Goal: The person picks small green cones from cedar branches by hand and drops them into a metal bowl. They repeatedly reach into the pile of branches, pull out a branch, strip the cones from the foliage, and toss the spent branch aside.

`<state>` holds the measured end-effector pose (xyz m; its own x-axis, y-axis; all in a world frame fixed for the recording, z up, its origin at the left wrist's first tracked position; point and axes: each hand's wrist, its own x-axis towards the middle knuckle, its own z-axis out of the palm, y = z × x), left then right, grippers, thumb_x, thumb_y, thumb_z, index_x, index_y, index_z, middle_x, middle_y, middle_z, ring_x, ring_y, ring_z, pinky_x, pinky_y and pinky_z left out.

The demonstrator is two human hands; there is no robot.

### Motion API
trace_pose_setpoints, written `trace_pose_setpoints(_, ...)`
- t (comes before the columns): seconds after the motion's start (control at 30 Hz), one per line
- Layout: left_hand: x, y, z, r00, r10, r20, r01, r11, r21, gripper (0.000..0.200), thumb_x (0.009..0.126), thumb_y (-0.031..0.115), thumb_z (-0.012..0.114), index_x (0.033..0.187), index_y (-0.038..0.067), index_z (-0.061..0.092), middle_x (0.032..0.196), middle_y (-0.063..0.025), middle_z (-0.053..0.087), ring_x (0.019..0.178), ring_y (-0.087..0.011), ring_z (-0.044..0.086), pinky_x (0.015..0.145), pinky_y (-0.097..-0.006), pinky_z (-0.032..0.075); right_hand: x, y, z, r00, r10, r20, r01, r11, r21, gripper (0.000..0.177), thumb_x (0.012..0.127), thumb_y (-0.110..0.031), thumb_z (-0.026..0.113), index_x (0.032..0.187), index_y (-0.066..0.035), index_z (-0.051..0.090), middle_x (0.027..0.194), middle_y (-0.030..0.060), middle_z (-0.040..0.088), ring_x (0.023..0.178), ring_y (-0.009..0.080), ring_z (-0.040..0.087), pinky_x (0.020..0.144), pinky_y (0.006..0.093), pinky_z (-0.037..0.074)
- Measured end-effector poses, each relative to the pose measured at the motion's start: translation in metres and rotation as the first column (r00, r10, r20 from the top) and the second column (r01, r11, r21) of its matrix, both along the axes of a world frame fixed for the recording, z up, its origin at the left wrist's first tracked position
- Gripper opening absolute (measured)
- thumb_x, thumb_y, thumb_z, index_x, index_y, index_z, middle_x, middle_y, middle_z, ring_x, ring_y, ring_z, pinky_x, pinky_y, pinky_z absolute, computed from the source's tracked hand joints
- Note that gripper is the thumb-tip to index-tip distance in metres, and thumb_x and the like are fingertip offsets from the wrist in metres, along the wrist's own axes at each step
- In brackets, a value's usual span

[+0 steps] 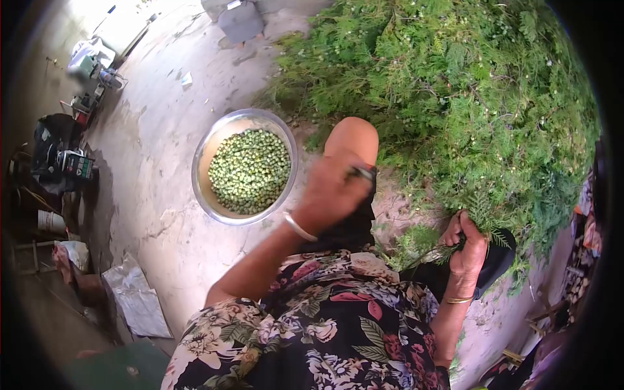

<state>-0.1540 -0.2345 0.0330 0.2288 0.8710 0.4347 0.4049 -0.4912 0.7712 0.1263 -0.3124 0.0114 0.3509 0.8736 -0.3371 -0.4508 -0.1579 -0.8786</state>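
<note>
My left hand [331,192], with a silvery bangle at the wrist, is over my bare knee and smeared by motion. Its fingers look curled in, and a small dark thing [361,173] shows at them, too blurred to name. To its left, a metal basin [201,190] on the floor holds many small round green cones [250,170]. Over my other knee, my right hand [467,246] is closed around a leafy evergreen sprig [480,211], whose flat green fronds stick out past the fingers.
A large heap of cut evergreen branches [448,97] fills the right side, close to my knees. On the left are a white sack-like bundle [138,299], a black bag [53,146] and a white bucket [51,221]. A grey stool [240,23] stands at the back.
</note>
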Motion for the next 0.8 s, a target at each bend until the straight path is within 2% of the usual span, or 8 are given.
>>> trace_pose_setpoints(0.07,-0.044,0.016,0.006,0.969,0.247,0.016,-0.235,0.937,-0.259,0.022,0.07,0.004,0.068,0.091,0.0,0.061,0.08,-0.0111,0.065,0.072,-0.0196,0.063,0.068,-0.0301,0.051,-0.002,0.001,0.0,1.0,-0.012,0.021,0.012,1.0,0.01,0.013,0.089,-0.015,0.057,0.091,-0.002,0.057,0.063,0.0007,0.047,0.05,0.0108,0.039,0.047,0.0255,0.033)
trace_pose_setpoints(0.2,-0.152,0.046,-0.032,0.597,0.445,-0.667,-0.48,0.865,0.148,0.044,0.068,0.018,0.076,0.106,0.002,0.061,0.101,-0.021,0.062,0.102,-0.0341,0.058,0.085,-0.0444,0.048,-0.006,0.008,-0.002,0.988,0.034,-0.152,-0.031,0.999,0.026,0.013,0.086,-0.011,0.061,0.093,0.0,0.059,0.065,0.0029,0.05,0.054,0.0137,0.043,0.05,0.0269,0.036)
trace_pose_setpoints(0.27,-0.184,0.046,-0.031,0.441,0.464,-0.768,-0.515,0.832,0.207,0.047,0.067,0.021,0.078,0.106,0.001,0.062,0.106,-0.0212,0.061,0.108,-0.0371,0.053,0.089,-0.045,0.045,-0.007,0.012,-0.005,0.989,0.064,-0.131,-0.058,0.997,0.055,0.014,0.086,-0.011,0.061,0.094,0.001,0.058,0.067,0.0034,0.051,0.056,0.0136,0.044,0.051,0.027,0.036)
trace_pose_setpoints(0.33,-0.222,0.052,-0.045,0.638,0.499,-0.587,-0.528,0.838,0.14,0.042,0.069,0.019,0.076,0.104,0.0,0.063,0.1,-0.0226,0.063,0.095,-0.0378,0.059,0.083,-0.0415,0.048,-0.007,0.015,-0.01,0.983,0.064,-0.174,-0.057,0.997,0.043,0.016,0.087,-0.012,0.062,0.094,0.001,0.058,0.069,0.0033,0.051,0.056,0.0134,0.044,0.051,0.027,0.036)
trace_pose_setpoints(0.5,-0.209,0.045,-0.024,0.658,0.639,-0.398,-0.658,0.745,0.107,0.029,0.078,0.014,0.066,0.099,-0.007,0.065,0.085,-0.0178,0.069,0.072,-0.0228,0.065,0.068,-0.031,0.051,-0.013,0.021,-0.009,0.969,0.052,-0.241,-0.042,0.998,0.048,0.017,0.086,-0.014,0.063,0.097,-0.001,0.06,0.075,0.0037,0.053,0.06,0.0132,0.046,0.054,0.0265,0.038)
trace_pose_setpoints(0.6,-0.105,0.031,0.013,0.887,0.459,0.053,-0.406,0.83,-0.383,0.028,0.082,0.01,0.062,0.101,-0.01,0.062,0.087,-0.0102,0.065,0.074,-0.0131,0.059,0.069,-0.0266,0.049,-0.02,0.032,-0.003,0.938,0.012,-0.348,0.012,0.998,0.067,0.018,0.088,-0.014,0.06,0.1,-0.001,0.059,0.084,0.0086,0.06,0.071,0.0197,0.056,0.063,0.0334,0.048)
trace_pose_setpoints(0.73,0.01,0.01,-0.001,0.981,-0.154,0.119,0.168,0.978,-0.123,0.031,0.075,0.012,0.073,0.1,-0.002,0.061,0.085,-0.0096,0.064,0.074,-0.0168,0.062,0.069,-0.0292,0.05,-0.028,0.044,-0.002,0.939,0.1,-0.329,-0.07,0.992,0.104,0.029,0.089,-0.022,0.06,0.102,0.003,0.058,0.095,0.0154,0.062,0.086,0.029,0.061,0.078,0.0428,0.05)
trace_pose_setpoints(0.8,0.063,-0.002,0.004,0.931,-0.34,0.13,0.362,0.906,-0.221,0.043,0.073,0.019,0.076,0.106,-0.002,0.057,0.089,-0.0149,0.062,0.072,-0.0224,0.061,0.066,-0.0315,0.05,-0.032,0.045,0.002,0.955,0.14,-0.263,-0.103,0.983,0.151,0.031,0.088,-0.022,0.062,0.106,0.004,0.058,0.099,0.015,0.062,0.091,0.0273,0.06,0.083,0.0409,0.049)
